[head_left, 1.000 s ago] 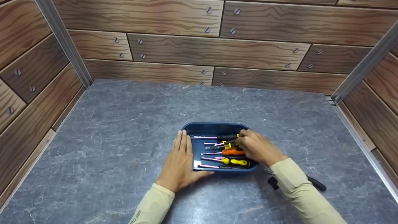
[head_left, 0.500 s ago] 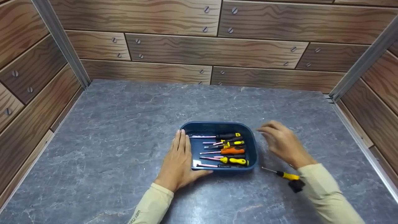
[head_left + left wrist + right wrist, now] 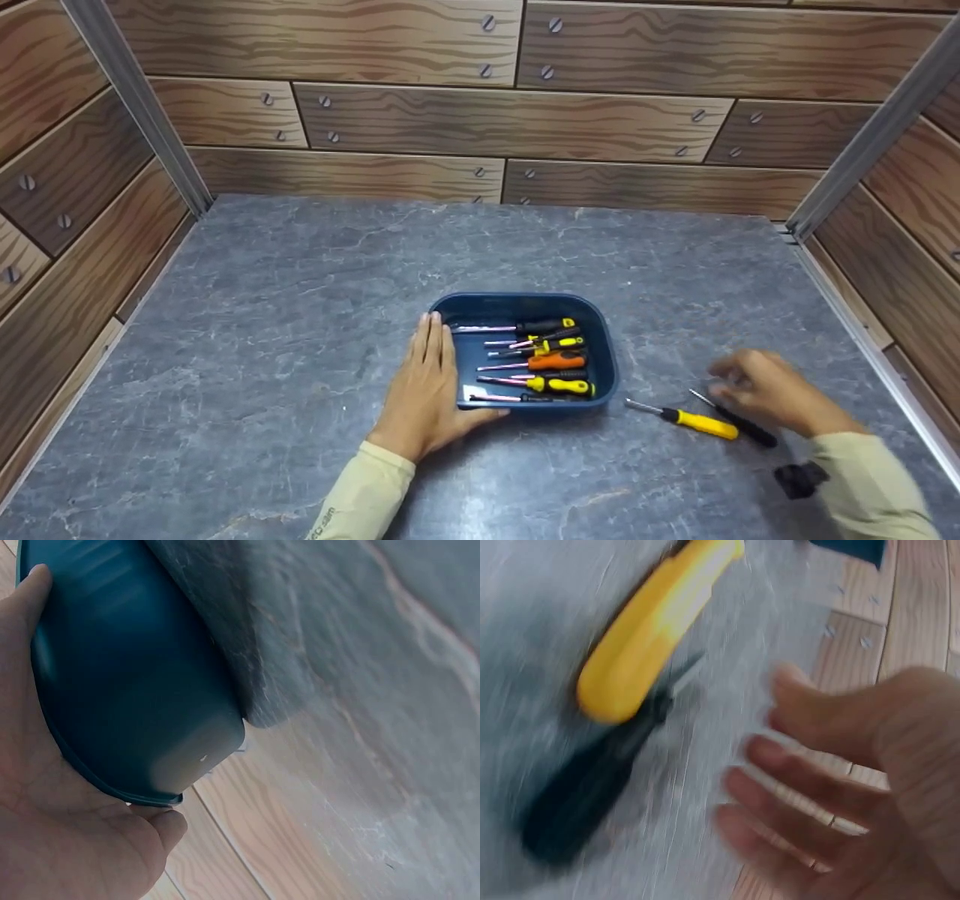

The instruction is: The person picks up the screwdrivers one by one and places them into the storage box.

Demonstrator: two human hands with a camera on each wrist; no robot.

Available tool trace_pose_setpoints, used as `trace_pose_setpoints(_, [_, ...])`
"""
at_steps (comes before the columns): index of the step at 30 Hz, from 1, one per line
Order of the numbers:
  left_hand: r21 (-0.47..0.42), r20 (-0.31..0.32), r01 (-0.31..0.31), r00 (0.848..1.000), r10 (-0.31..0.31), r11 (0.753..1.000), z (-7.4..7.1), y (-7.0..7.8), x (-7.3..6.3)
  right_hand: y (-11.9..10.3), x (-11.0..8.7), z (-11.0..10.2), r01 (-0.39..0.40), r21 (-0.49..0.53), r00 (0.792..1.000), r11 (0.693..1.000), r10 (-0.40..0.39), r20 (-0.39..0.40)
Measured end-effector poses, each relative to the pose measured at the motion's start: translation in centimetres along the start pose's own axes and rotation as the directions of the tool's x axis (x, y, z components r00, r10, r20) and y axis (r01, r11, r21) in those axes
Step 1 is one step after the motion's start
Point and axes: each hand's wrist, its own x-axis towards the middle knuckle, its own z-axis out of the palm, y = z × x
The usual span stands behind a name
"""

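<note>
A dark blue plastic bin (image 3: 611,360) holds several screwdrivers with yellow, orange and black handles, such as the orange-handled screwdriver (image 3: 556,361). My left hand (image 3: 420,390) rests against the bin's left side, fingers straight along the rim and thumb along the front. The left wrist view shows the palm against the bin wall (image 3: 135,682). To the right of the bin, a yellow-handled screwdriver (image 3: 701,424) and a black-handled screwdriver (image 3: 750,427) lie on the table. My right hand (image 3: 776,390), blurred, hovers by the black one with fingers loosely bent, holding nothing.
The grey marbled tabletop (image 3: 322,300) is enclosed by wood-patterned panels (image 3: 397,116) at the back and sides. Metal corner posts (image 3: 139,105) stand at the back. A small black device (image 3: 801,478) sits at my right wrist.
My right hand has left the screwdrivers in the bin and moved right and toward me, over the loose ones, uncovering the yellow-handled screwdriver. My left hand stays at the bin.
</note>
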Motion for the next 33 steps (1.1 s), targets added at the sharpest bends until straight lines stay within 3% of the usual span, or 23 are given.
trace_pose_setpoints(4, [0.01,-0.011,-0.008,1.0,0.008,1.0,0.0,0.0,0.0,1.7,-1.9,-0.7,-0.083,0.067,0.984,0.994,0.071,0.165])
trace_pose_setpoints(7, [0.019,-0.015,-0.005,1.0,0.005,1.0,-0.2,-0.1,-0.1,2.4,-2.8,-0.8,-0.098,0.123,0.97,0.988,0.067,0.233])
trace_pose_setpoints(13, [0.001,-0.001,0.003,1.0,-0.003,1.0,-0.2,0.1,-0.1,2.9,-3.7,-0.1,-0.124,0.155,0.968,0.98,0.085,0.238])
trace_pose_setpoints(19, [-0.008,-0.002,0.004,1.0,-0.004,1.0,-0.2,0.1,-0.1,2.8,-3.7,0.0,-0.159,0.101,0.974,0.982,0.14,0.178])
trace_pose_setpoints(23, [-0.012,-0.003,0.005,1.0,-0.005,1.0,-0.2,0.1,0.0,1.6,-2.8,-0.1,-0.158,0.094,0.985,0.983,0.151,0.08])
trace_pose_setpoints(27, [-0.016,-0.004,0.009,1.0,-0.009,1.0,-0.3,0.0,0.0,-1.0,-0.9,-0.3,-0.044,0.074,0.995,0.996,0.05,-0.091])
trace_pose_setpoints(30, [-0.02,-0.006,0.009,1.0,-0.009,1.0,-0.2,0.1,0.0,-3.4,0.9,-0.1,0.087,0.049,0.974,0.995,-0.075,-0.215])
trace_pose_setpoints(33, [-0.014,-0.01,0.002,1.0,-0.002,1.0,-0.2,0.1,0.0,-5.6,2.8,0.3,0.189,0.047,0.944,0.981,-0.169,-0.284])
